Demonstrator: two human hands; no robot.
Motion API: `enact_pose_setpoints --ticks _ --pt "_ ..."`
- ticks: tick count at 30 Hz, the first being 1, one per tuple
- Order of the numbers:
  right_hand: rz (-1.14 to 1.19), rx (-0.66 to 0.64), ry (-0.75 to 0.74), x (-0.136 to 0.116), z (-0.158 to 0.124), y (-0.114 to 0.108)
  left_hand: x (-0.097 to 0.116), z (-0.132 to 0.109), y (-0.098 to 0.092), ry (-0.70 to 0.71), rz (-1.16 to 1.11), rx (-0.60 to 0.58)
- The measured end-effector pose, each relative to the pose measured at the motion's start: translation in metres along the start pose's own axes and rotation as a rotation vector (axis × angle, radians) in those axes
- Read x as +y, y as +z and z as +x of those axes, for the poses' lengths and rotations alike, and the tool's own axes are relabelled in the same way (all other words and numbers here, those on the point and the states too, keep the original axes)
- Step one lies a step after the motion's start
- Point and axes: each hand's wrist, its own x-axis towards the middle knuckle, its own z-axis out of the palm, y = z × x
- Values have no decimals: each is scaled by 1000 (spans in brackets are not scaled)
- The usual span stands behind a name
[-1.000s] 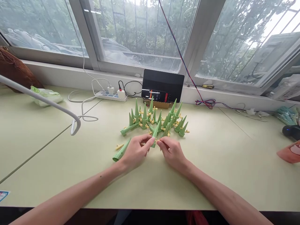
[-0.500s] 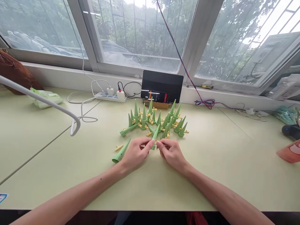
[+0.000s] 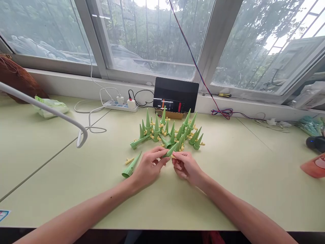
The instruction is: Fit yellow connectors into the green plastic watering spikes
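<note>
My left hand is closed around a green plastic spike, which tilts with its tip up and to the right. Against the spike's lower side, my right hand pinches a small yellow valve, mostly covered by the fingers. Left of my left hand lies a loose green spike, its hollow end toward me, with a yellow valve beside it. Just beyond my hands is a cluster of green spikes, most upright and many with yellow valves. One green spike lies on its side at the cluster's left.
A dark tablet leans behind the cluster. A white power strip with cables sits at the back left. A white curved bar crosses the left side. An orange object stands at the right edge of the table.
The spike in my left hand has tipped over further to the right. My right hand has turned slightly, and the yellow valve in it now shows against the spike.
</note>
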Motion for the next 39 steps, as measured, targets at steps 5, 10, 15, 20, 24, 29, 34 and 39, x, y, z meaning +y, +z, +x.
enact_pose_setpoints --ticks 5,10,15,20,24,29,34,39 --pt "-26 14 26 1 1 1 2 1 1 18 60 4" --pt "-466 156 -277 6 1 4 4 3 1 -67 37 43" --pt "-970 250 -635 7 0 0 6 4 -3 -230 -135 22" --pt "-1106 169 -724 7 1 -3 6 4 -3 -262 -188 46" --pt "-1149 135 -722 9 1 -5 5 3 -2 -253 -177 39" --pt "-1220 105 -710 11 2 -6 2 3 -1 -242 -178 16" --pt "-1230 60 -720 10 1 -9 1 3 -2 -265 -197 -15" --pt "-1096 45 -697 8 0 -7 1 4 -4 -280 -204 -52"
